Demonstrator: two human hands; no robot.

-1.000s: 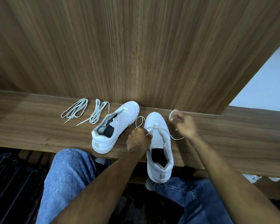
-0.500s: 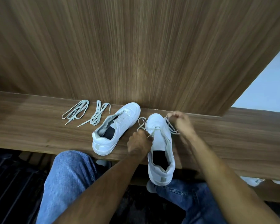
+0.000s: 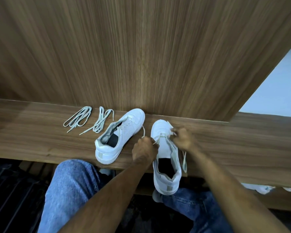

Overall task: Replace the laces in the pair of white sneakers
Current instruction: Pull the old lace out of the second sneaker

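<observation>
Sneakers, two, white, on wooden shelf (image 3: 225, 140) against wood-grain panel (image 3: 141, 56); left sneaker (image 3: 119, 138) unlaced, angled toe toward panel, heel near shelf's front edge; right sneaker (image 3: 166, 158) toe near panel, heel overhanging front edge above denim-clad knee. Left hand (image 3: 144, 150) curled, pinching one end of lace (image 3: 184, 161) beside right sneaker's lower eyelets, short tail looping up between the two shoes. Right hand (image 3: 181, 137) curled, pinching the lace's other side near the toe, blurred, exact finger placement hard to tell; loose length trailing down along the shoe's right flank. Two spare laces (image 3: 89, 120) bundled left of the left sneaker, apart from it
</observation>
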